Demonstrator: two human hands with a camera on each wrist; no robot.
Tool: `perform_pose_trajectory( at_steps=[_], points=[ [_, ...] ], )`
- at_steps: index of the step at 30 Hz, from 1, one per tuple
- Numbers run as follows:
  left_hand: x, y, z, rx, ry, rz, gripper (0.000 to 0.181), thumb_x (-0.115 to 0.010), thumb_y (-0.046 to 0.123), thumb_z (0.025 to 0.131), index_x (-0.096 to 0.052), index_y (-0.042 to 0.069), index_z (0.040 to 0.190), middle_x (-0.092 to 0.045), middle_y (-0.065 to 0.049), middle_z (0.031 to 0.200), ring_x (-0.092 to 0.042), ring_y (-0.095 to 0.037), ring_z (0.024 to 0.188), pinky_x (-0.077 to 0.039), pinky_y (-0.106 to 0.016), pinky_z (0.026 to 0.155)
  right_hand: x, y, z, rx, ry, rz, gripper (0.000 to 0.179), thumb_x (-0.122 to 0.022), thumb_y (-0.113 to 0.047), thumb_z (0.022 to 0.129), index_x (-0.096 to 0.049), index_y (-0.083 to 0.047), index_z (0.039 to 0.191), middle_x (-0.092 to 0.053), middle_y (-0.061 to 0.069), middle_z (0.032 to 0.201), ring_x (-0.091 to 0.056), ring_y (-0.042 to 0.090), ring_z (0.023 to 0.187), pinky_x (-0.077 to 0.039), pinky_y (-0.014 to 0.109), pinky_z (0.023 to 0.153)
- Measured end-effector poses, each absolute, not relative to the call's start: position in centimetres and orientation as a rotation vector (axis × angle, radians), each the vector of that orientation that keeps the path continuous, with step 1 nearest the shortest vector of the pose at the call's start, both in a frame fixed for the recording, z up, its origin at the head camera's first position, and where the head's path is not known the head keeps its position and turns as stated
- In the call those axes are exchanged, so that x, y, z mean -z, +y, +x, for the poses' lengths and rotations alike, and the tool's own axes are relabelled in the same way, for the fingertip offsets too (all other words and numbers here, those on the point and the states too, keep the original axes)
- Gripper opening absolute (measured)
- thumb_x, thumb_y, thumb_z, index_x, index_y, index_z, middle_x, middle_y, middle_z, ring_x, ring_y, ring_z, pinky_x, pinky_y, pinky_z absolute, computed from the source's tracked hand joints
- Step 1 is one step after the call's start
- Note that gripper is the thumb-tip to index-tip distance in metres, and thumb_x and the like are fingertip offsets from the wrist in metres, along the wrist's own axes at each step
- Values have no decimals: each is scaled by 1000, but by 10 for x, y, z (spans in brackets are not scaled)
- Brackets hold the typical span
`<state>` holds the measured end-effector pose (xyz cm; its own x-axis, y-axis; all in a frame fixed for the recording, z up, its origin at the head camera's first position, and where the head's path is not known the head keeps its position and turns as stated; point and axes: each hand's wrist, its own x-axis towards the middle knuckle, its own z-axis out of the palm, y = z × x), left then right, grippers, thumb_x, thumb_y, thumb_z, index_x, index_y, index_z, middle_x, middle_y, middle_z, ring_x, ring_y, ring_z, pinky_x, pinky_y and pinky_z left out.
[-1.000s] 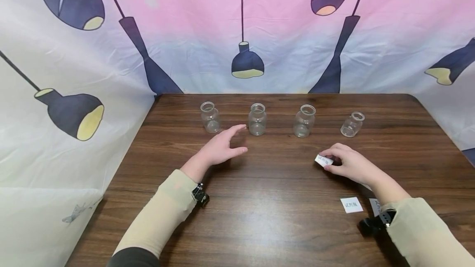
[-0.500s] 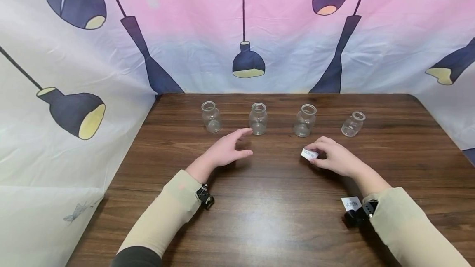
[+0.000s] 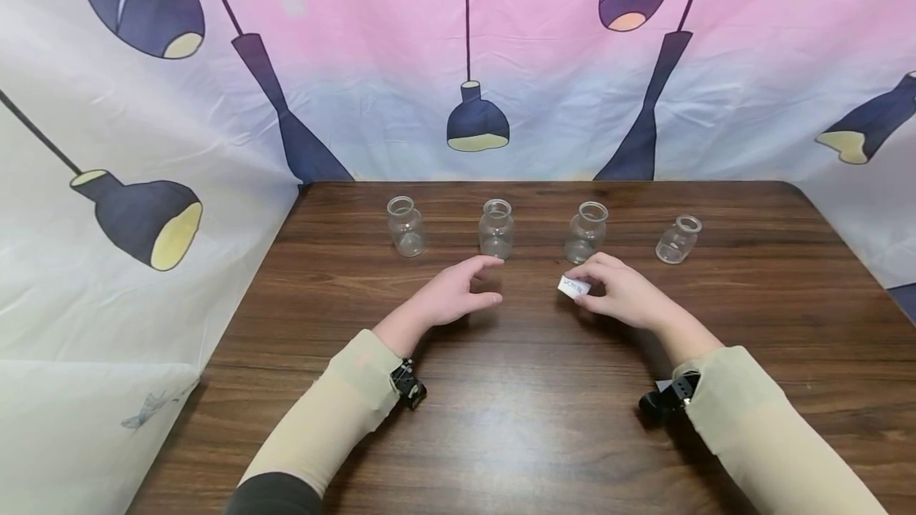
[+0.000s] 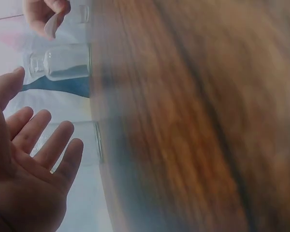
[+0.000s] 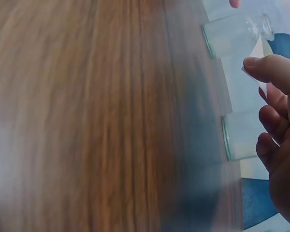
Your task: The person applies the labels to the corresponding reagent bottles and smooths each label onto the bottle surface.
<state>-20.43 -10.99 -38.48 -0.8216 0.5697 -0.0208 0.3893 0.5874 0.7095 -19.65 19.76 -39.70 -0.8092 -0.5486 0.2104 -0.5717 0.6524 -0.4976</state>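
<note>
Between thumb and fingers, my right hand [image 3: 621, 292] pinches a small white label [image 3: 573, 287] with handwritten characters, held above the table in front of the third glass jar [image 3: 585, 234]. In the right wrist view the label [image 5: 259, 63] looks bent under the thumb. My left hand [image 3: 458, 292] hovers with thumb and fingers spread, holding nothing, in front of the second glass jar [image 3: 496, 230]. From the left wrist, the palm and parted fingers of the left hand [image 4: 34, 154] show before a jar.
Two more glass jars stand in the same row: one at the left [image 3: 406, 227] and a shorter one [image 3: 678, 241] at the right. Another white label [image 3: 664, 385] lies on the wooden table [image 3: 487, 435], mostly hidden by the right wrist camera. A patterned curtain [image 3: 401, 62] hangs behind.
My right hand has carried the label leftward and slightly away from me, toward the third jar. The left hand has drifted a little to the right, still spread. The jars have stayed put.
</note>
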Motion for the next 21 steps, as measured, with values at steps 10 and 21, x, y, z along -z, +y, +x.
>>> perform_pose_trajectory(
  at_steps=[10,21],
  points=[
    [385,-100,-203,-1055,2557,787,47,-62,27,91,-49,12,134,-56,-4,127,-52,-20,115,-42,-38,95,388,178,-201,-878,-2852,959,34,-70,-14,83,-64,-12,117,-53,3,103,-50,17,91,-44,38,77],
    [389,-90,-202,-1083,2577,807,40,-62,26,91,-55,13,128,-58,1,125,-54,-16,112,-42,-34,93,389,160,-204,-942,-2836,984,34,-70,-15,83,-64,-10,116,-53,2,103,-50,17,92,-47,36,78]
  ],
)
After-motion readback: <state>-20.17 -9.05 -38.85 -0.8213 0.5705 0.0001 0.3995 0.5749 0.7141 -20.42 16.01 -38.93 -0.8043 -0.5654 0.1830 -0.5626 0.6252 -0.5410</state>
